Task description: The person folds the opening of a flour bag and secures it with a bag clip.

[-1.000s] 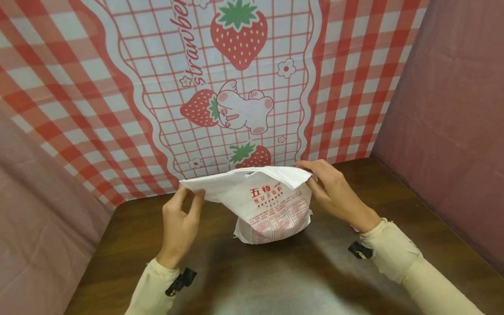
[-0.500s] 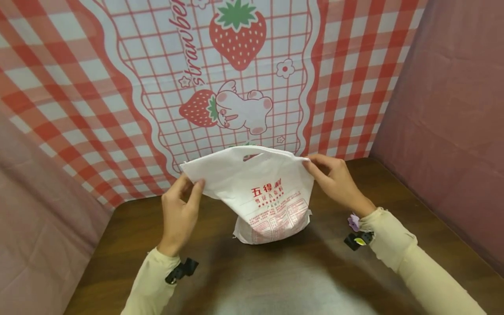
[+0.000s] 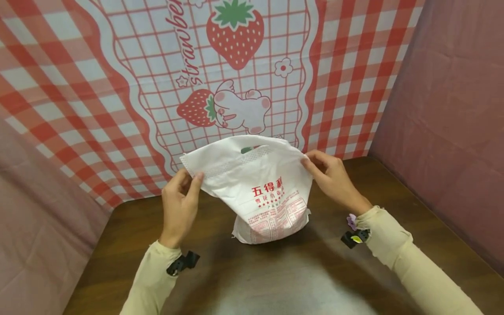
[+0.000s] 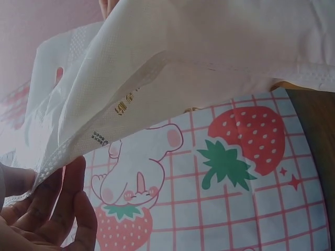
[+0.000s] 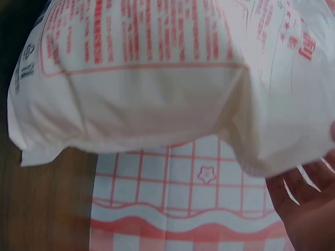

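Note:
A white fabric flour bag [image 3: 271, 188] with red print stands on the table, its lower part bulging and its upper part spread flat. Near the top edge is a cut-out handle slot. My left hand [image 3: 179, 210] pinches the bag's upper left corner between thumb and fingers. On the other side, the upper right edge is pinched by my right hand [image 3: 332, 177]. In the left wrist view the left fingers [image 4: 52, 204] hold the seamed edge. The right wrist view shows the full, printed lower part of the bag [image 5: 141, 99], with right fingers [image 5: 293, 188] at its edge.
The bag stands on a dark brown wooden table [image 3: 252, 280]. Behind it hangs a red-and-white checked cloth [image 3: 350, 87] with strawberries. Pink curtains [image 3: 449, 131] flank both sides. Black straps with small cameras sit at both wrists.
The bag's top edge has risen and its folded-over right corner has been straightened. The left hand has come up slightly; the right hand has shifted its hold along the upper right edge.

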### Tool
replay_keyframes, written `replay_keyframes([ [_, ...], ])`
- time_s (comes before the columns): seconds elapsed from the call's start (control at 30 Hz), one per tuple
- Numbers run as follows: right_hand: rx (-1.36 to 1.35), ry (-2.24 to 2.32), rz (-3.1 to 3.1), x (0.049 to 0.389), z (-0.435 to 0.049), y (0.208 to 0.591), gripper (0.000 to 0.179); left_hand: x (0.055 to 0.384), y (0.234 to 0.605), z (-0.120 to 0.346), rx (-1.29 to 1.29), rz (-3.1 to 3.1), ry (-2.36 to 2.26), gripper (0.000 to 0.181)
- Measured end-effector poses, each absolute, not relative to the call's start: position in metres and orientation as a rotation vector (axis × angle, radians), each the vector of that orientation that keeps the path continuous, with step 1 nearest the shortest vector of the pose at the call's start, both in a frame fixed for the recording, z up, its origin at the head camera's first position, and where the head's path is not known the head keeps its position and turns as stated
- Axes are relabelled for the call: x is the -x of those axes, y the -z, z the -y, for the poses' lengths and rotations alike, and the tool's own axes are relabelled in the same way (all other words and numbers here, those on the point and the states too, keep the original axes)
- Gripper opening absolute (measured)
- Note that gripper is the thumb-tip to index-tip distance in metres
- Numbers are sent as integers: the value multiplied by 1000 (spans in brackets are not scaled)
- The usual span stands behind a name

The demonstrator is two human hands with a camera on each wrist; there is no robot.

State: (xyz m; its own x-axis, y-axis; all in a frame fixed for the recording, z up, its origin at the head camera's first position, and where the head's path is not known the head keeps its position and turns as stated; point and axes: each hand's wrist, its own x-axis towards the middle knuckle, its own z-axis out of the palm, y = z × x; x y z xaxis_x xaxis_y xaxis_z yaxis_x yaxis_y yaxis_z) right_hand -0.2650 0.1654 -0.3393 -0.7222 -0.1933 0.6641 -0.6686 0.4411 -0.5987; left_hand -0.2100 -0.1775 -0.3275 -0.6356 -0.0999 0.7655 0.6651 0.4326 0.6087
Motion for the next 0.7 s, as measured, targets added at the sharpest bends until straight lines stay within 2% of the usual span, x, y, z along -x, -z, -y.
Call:
replay_keyframes([
  [0.33,-857,-1145,2336,270,-188,360,26,212,325,176,483,1917,1310,13],
  [0.7,-829,-1125,2273,261,-186,365,13,206,311,168,421,1947,1278,9],
])
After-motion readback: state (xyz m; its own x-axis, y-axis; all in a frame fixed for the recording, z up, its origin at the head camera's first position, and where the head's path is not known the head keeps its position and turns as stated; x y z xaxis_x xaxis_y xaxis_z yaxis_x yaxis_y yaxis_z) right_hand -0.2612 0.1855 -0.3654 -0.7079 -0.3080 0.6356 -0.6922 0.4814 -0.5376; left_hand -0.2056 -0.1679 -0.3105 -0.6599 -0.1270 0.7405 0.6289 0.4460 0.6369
